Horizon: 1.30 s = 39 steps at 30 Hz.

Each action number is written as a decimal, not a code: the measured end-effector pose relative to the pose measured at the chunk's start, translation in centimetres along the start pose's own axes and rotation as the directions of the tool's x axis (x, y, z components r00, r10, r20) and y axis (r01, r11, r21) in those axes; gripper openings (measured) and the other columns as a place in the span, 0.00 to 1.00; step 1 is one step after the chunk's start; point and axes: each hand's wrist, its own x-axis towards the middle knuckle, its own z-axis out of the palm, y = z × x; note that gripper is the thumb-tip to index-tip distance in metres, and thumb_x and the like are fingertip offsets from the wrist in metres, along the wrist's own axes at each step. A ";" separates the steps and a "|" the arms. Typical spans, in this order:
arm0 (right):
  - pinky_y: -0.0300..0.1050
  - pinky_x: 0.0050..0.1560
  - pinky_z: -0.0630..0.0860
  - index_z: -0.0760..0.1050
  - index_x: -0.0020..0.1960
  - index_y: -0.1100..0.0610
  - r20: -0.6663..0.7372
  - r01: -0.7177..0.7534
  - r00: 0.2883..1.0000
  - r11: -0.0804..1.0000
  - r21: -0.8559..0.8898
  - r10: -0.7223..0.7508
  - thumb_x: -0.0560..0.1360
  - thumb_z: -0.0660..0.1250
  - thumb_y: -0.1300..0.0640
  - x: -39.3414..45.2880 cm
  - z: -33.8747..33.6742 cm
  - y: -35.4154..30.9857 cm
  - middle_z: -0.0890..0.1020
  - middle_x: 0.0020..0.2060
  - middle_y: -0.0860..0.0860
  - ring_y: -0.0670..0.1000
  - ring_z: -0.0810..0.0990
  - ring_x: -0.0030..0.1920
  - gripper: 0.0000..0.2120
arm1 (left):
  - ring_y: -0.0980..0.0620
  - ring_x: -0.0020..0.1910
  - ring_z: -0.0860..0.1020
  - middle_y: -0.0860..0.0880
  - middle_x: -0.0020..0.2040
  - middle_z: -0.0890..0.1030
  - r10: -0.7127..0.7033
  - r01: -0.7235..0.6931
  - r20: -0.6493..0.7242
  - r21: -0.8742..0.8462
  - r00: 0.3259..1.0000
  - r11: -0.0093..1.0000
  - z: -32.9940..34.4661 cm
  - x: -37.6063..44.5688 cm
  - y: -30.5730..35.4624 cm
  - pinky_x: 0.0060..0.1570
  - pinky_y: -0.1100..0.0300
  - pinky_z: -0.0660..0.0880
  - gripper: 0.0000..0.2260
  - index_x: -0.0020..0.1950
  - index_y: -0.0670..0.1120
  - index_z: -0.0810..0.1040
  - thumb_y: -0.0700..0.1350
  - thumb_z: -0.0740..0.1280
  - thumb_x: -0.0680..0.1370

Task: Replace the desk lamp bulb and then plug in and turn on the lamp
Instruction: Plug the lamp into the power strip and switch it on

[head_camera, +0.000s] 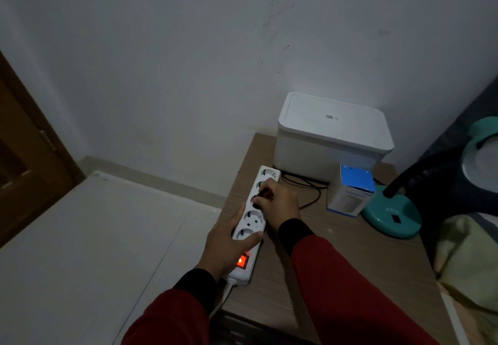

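A white power strip (254,219) lies along the left edge of the small wooden table (336,258), its red switch (241,261) glowing. My left hand (229,242) clamps the strip near its middle and switch end. My right hand (277,200) is shut on a black plug (260,198), which sits at the strip's third socket from the far end. The plug's black cord (310,196) runs right toward the teal desk lamp, whose base (390,218) stands at the table's right edge. Its black neck curves up to the teal shade (482,153), unlit. A blue-and-white bulb box (351,192) stands beside the base.
A white lidded container (334,134) sits at the back of the table against the wall. Bedding (469,258) lies to the right. The white tiled floor (94,237) and a brown door (24,161) are on the left. The room is dim.
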 end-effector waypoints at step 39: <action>0.50 0.56 0.75 0.76 0.57 0.65 0.293 -0.117 0.850 0.698 -0.706 0.439 0.76 0.65 0.50 -4.0 -19.4 7.8 0.78 0.51 0.63 0.59 0.77 0.55 0.19 | 0.42 0.59 0.77 0.41 0.59 0.80 0.147 -0.303 0.270 0.749 0.952 0.589 10.2 4.9 15.9 0.58 0.52 0.75 0.15 0.59 0.42 0.78 0.46 0.64 0.76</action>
